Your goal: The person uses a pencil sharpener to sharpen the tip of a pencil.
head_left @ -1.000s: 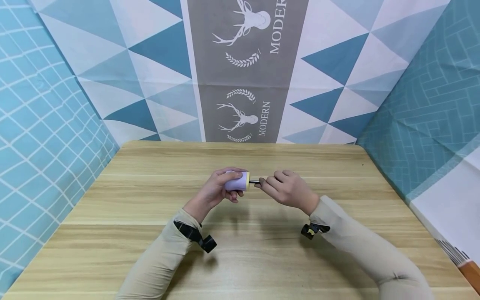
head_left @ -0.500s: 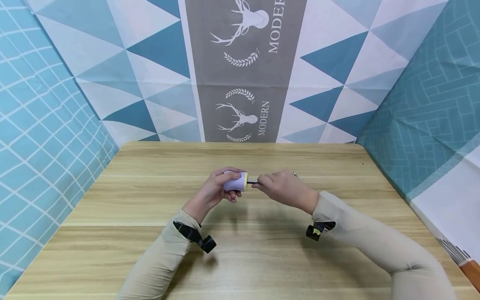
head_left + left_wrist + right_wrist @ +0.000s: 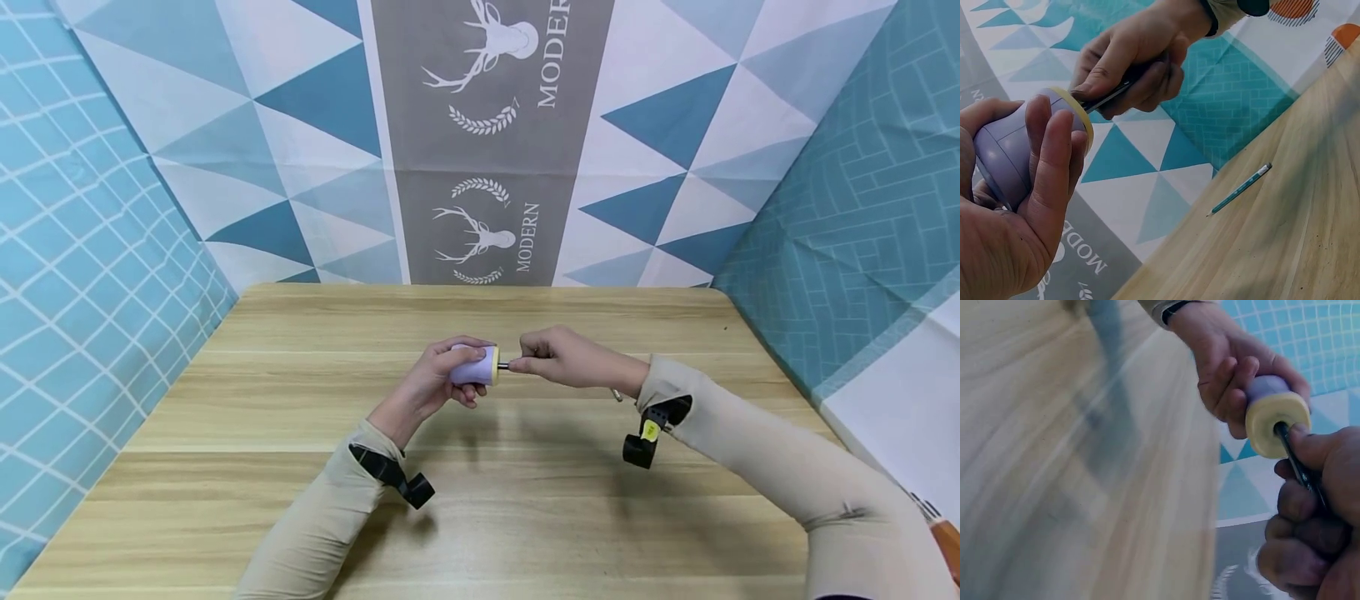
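Note:
My left hand (image 3: 438,375) grips a lilac pencil sharpener (image 3: 472,365), its thumb on the near side and fingers wrapped around the body. The pale yellow end (image 3: 1260,428) has a round hole. A slim dark pencil (image 3: 1297,464) enters that hole, and my right hand (image 3: 570,358) pinches it close to the opening. In the right wrist view the thumb presses on the pencil while the other fingers curl around it. The pencil tip is hidden inside the sharpener. Both hands are above the table, with the sharpener lying sideways.
In the left wrist view a green pencil (image 3: 1240,190) appears against the wooden table (image 3: 480,517), apart from both hands. I cannot pick it out in the head view. Patterned cloth (image 3: 480,167) hangs behind the table and along both sides.
My right hand has turned about the pencil, its fingers rolling over and the wrist shifting right. The left hand and sharpener stay nearly in place.

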A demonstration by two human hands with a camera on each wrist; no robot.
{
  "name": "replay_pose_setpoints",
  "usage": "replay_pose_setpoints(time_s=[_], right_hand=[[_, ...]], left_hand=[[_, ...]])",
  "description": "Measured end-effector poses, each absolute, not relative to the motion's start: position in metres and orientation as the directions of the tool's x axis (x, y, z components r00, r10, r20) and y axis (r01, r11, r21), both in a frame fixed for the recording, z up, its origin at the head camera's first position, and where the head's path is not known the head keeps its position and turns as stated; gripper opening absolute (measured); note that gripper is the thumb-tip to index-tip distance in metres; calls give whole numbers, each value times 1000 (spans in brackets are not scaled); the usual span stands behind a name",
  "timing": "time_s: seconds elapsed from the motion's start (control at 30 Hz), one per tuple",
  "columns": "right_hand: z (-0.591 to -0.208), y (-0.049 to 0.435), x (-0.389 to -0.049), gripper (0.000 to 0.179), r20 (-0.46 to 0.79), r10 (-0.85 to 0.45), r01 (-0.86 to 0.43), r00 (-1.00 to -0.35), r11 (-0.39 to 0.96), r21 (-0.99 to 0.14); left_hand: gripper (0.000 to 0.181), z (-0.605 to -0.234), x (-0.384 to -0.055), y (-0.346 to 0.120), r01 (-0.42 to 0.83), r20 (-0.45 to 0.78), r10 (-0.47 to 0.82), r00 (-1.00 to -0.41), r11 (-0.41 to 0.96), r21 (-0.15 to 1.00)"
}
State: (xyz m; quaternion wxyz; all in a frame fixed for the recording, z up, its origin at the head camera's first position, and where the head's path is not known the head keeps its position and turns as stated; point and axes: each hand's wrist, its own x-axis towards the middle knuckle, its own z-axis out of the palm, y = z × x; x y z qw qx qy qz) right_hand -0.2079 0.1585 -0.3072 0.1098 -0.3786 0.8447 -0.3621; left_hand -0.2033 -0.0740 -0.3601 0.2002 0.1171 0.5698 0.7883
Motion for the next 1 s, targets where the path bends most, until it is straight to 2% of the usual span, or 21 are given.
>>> replay_pose_setpoints(time_s=[0.1, 0.17, 0.27, 0.37, 0.43, 0.6, 0.77, 0.87, 1.0], right_hand=[[-307, 159, -210, 31, -121, -691, -302, -712, 457, -836], [-308, 160, -212, 28, -253, -677, -107, -691, 442, -890], [-310, 162, -216, 27, -395, -666, 132, -633, 410, -902], [-309, 164, -220, 28, -470, -662, 262, -583, 395, -881], [-308, 164, -222, 29, -492, -666, 293, -561, 396, -870], [-307, 164, -224, 30, -494, -669, 229, -555, 448, -864], [-301, 167, -224, 44, -433, -650, 45, -625, 523, -851], [-293, 173, -220, 47, -310, -622, -96, -719, 531, -842], [-289, 178, -208, 34, -58, -578, -329, -814, 540, -775]], left_hand=[[32, -361, -203, -74, -167, -30, 452, -891, -265, 950], [31, -362, -203, -74, -156, -22, 454, -891, -261, 953], [32, -362, -203, -74, -144, -10, 459, -888, -256, 956], [35, -362, -203, -74, -141, -8, 464, -886, -253, 957], [36, -362, -203, -74, -144, -10, 466, -885, -254, 956], [31, -361, -203, -75, -131, -2, 454, -891, -252, 959], [31, -358, -204, -77, -123, 3, 448, -894, -252, 960], [33, -356, -204, -79, -131, -6, 446, -895, -252, 959], [33, -354, -204, -81, -131, -6, 439, -898, -256, 958]])
